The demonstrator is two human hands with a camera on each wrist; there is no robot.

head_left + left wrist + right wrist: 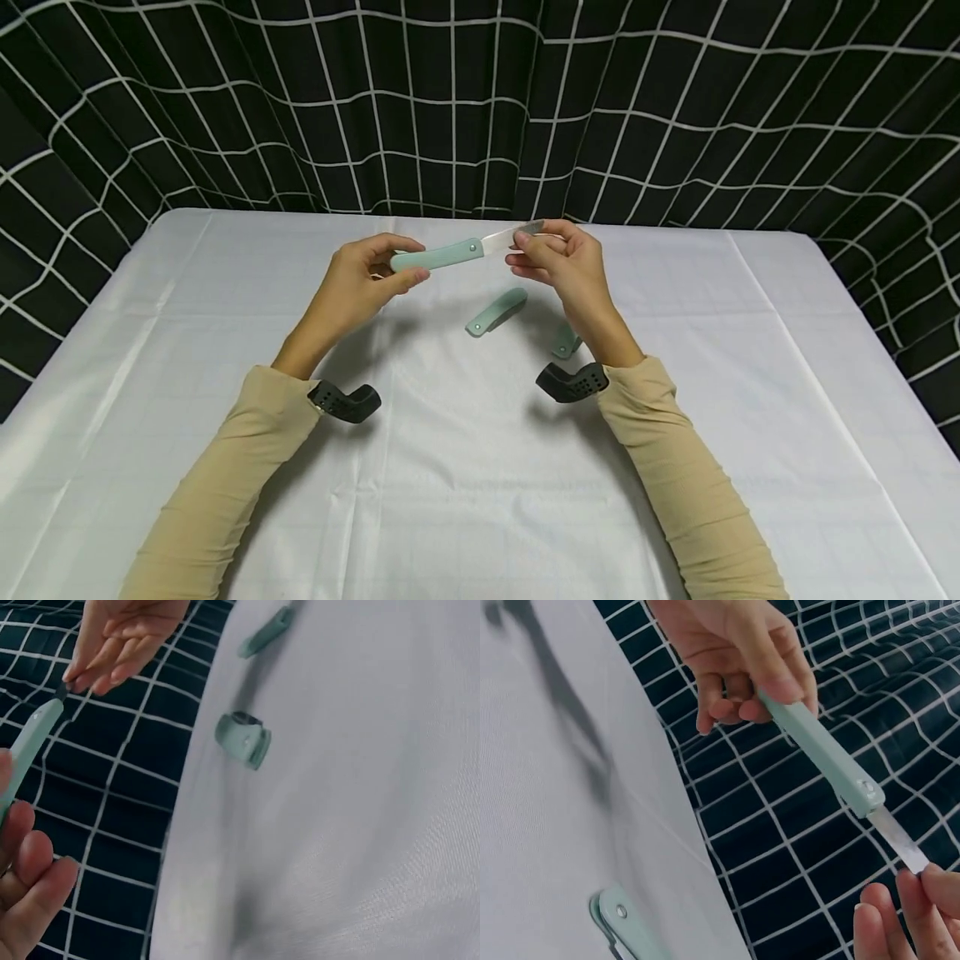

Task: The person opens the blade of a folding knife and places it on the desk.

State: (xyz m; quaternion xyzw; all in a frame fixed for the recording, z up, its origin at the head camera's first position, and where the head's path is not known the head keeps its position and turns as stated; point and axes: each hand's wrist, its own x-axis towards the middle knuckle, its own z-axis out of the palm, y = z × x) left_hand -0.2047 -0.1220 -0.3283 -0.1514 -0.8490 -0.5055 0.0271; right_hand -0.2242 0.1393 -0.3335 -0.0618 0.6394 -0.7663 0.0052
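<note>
Left of centre, in the upper half of the head view, I find the left hand [356,275] grasping the rear end of the open knife [438,255], thumb beneath and index finger above. The knife lies directly between the two hands, lifted clear of the white-covered bench [450,500], its pale green handle rising slightly toward the right of the frame. A round rivet shows at the handle's blade end.

Near the frame's centre, below the raised knife, I note a folded knife [497,312] of matching green on the bench, apart from both hands.

Right of centre, the right hand [573,262] pinches the blade [497,242] toward its tip with thumb and fingers. Any lettering on the blade is too small for me to tell. Beneath this hand a second green knife [566,342] rests on the bench, partly hidden by the wrist. A dark, white-gridded curtain [427,75] spans the top of the frame.
</note>
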